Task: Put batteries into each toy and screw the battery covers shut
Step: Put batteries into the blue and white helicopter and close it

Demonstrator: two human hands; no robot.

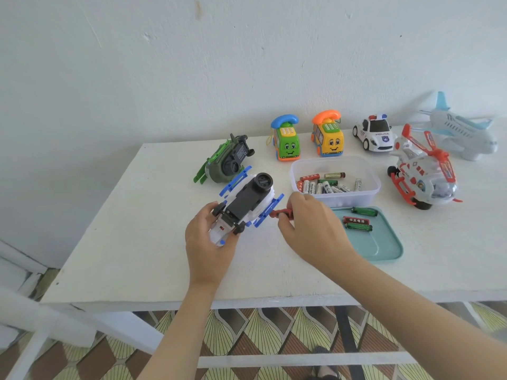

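White tabletop (137, 242) fills the head view, and both hands work near its front edge; the left hand (208, 239) has its fingers curled round the narrow end of a blue-and-white toy helicopter (247, 201), which lies upside down with its black underside facing up and its blue skids spread to either side; the right hand (310, 229) pinches a small red-handled screwdriver (279, 213), whose red end juts out past the fingertips and sits just beside the toy's nearer skid (the rest of the tool is hidden under the hand).

Just beyond the right knuckles stands a clear plastic box (375, 185) holding loose batteries (323, 185); just outside the right wrist lies a teal tray (384, 248) with three more batteries on it, two green (364, 211) (358, 227) and one red (355, 220).

Beyond the left fingertips a green toy helicopter (225, 163) also lies belly up; farther off, along the wall, stand a green phone bus (286, 141), an orange phone bus (329, 138) and a police car (374, 134); well outside the right hand are a red-and-white helicopter (422, 171) and a pale blue aeroplane (461, 133), both upright.

Whether the held toy's battery cover is on cannot be told.
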